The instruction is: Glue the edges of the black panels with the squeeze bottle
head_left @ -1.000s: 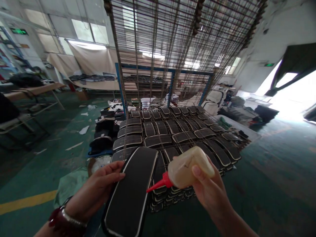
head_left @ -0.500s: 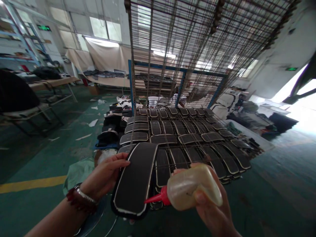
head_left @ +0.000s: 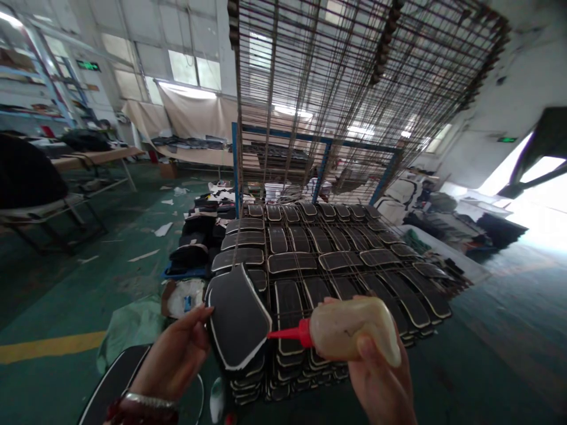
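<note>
My left hand (head_left: 179, 348) pinches the left edge of a dark curved panel (head_left: 239, 321), which has a whitish line along its border. My right hand (head_left: 381, 378) is wrapped round a translucent squeeze bottle (head_left: 345, 330) holding yellowish liquid. The bottle lies on its side, and its red nozzle (head_left: 283, 334) points left with the tip at the panel's right corner. Behind and below the held panel, many similar dark panels (head_left: 292, 264) with pale borders lie in rows on wire rack shelves.
Raised wire grid shelves (head_left: 310, 71) hang above the panels on a blue frame (head_left: 326, 159). Stacked black pieces (head_left: 192, 236) stand left of the rack. A green sack (head_left: 128, 324) and another pale-edged dark panel (head_left: 117, 375) are at lower left. A chair (head_left: 35, 183) stands farther left.
The held panel has been turned, so a corner now faces right. The nozzle tip has moved from its lower right edge up to that corner. The view has shifted slightly.
</note>
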A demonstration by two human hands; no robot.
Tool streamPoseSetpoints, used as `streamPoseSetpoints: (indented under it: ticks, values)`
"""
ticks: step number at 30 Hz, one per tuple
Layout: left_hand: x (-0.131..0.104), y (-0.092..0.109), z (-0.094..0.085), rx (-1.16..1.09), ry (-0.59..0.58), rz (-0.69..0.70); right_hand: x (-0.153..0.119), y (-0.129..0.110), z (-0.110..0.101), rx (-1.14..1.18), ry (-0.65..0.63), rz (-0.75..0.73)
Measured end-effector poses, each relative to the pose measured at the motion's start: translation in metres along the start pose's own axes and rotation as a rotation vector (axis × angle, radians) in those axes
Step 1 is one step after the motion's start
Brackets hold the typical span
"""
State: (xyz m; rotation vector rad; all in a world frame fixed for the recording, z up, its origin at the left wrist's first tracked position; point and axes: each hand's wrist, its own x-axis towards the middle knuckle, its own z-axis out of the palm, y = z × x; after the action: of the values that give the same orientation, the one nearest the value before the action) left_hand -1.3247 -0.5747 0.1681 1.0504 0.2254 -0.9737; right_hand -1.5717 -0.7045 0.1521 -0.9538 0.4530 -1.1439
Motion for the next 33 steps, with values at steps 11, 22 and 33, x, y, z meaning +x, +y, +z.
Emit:
streamPoseSetpoints:
  ticks: [11, 22, 33]
  values:
    - [-0.003, -0.018, 0.014, -0.275, 0.095, -0.031, 0.006, 0.020, -0.012, 0.013, -0.017, -0.105]
    - [-0.010, -0.023, 0.014, -0.276, 0.104, -0.012, -0.022, 0.033, 0.003, 0.097, 0.050, 0.041]
    - [-0.012, -0.024, 0.004, -0.300, 0.094, 0.004, -0.018, 0.026, -0.003, 0.046, -0.043, -0.007]
